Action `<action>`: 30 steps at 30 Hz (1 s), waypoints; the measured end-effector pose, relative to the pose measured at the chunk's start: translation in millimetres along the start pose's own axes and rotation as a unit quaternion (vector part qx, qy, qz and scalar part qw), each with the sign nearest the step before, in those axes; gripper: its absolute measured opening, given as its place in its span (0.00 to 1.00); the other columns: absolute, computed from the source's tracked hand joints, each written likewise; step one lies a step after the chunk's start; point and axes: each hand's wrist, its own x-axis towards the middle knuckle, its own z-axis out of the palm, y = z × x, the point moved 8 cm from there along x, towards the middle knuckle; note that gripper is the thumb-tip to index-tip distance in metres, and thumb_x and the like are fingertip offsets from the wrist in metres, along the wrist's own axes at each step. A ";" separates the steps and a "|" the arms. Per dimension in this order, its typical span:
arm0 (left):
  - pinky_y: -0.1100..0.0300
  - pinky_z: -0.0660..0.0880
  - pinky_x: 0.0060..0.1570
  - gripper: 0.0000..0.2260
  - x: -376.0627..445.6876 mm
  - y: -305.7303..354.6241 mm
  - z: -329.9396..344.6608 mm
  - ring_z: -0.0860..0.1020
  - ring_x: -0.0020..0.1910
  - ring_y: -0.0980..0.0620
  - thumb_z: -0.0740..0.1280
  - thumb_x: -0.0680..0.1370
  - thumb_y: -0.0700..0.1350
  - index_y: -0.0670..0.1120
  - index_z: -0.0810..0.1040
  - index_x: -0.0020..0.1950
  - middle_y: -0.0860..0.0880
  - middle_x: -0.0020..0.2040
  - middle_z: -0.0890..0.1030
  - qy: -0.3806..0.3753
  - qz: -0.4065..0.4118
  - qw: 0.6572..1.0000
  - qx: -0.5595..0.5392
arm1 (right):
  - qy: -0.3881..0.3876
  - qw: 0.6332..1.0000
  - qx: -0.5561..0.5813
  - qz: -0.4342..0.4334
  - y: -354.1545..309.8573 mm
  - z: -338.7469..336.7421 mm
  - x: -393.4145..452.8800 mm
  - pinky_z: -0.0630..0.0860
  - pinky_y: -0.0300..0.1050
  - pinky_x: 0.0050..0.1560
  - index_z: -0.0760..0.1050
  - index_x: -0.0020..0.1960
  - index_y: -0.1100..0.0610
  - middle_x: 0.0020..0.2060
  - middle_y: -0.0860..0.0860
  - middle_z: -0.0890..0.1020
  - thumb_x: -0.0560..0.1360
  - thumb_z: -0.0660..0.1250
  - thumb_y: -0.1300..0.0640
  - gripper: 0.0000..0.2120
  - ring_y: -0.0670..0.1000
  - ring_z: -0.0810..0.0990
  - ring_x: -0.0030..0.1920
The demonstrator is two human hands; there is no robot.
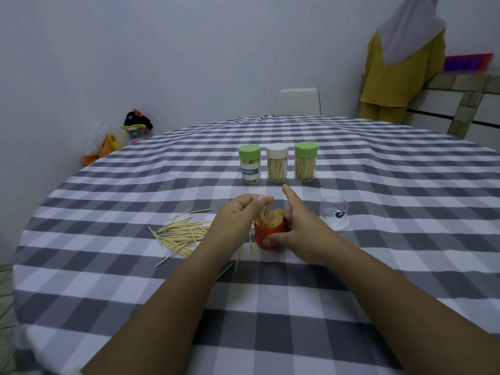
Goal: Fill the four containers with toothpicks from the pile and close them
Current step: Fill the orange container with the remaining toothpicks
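Now the right hand (290,228) grips the orange cup (268,236) low down; the left hand (238,215) pinches light, thin toothpicks (269,217) that snap easily.

left hand (239,215): knuckles up, fingers curled, tips pinched together out front | right hand (293,226): thumb and curled fingers wrapped round the orange cup (267,238), index finger pointing away | both bare forearms reach forward, converging at centre
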 end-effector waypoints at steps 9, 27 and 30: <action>0.61 0.66 0.58 0.13 13.8 -13.6 -28.4 0.72 0.65 0.54 0.62 0.80 0.49 0.55 0.76 0.64 0.52 0.65 0.76 0.049 -0.035 0.993 0.106 | 0.050 0.998 -0.012 0.034 8.7 -15.8 2.7 0.66 0.52 0.69 0.41 0.77 0.46 0.72 0.51 0.67 0.70 0.74 0.59 0.51 0.54 0.68 0.70; 0.59 0.71 0.58 0.11 52.3 -12.4 21.2 0.75 0.57 0.51 0.62 0.80 0.44 0.49 0.79 0.61 0.50 0.59 0.77 -0.143 0.029 0.858 0.492 | 0.068 0.995 -0.055 0.043 11.8 -26.8 4.0 0.69 0.49 0.64 0.42 0.77 0.45 0.73 0.52 0.63 0.71 0.73 0.56 0.48 0.55 0.65 0.70; 0.63 0.71 0.54 0.10 39.5 -16.5 2.0 0.73 0.51 0.57 0.64 0.80 0.43 0.49 0.81 0.58 0.54 0.54 0.77 -0.161 0.002 0.880 0.447 | 0.063 0.996 -0.048 0.036 10.1 -23.4 3.3 0.68 0.48 0.63 0.43 0.77 0.45 0.73 0.51 0.63 0.72 0.73 0.56 0.47 0.54 0.65 0.70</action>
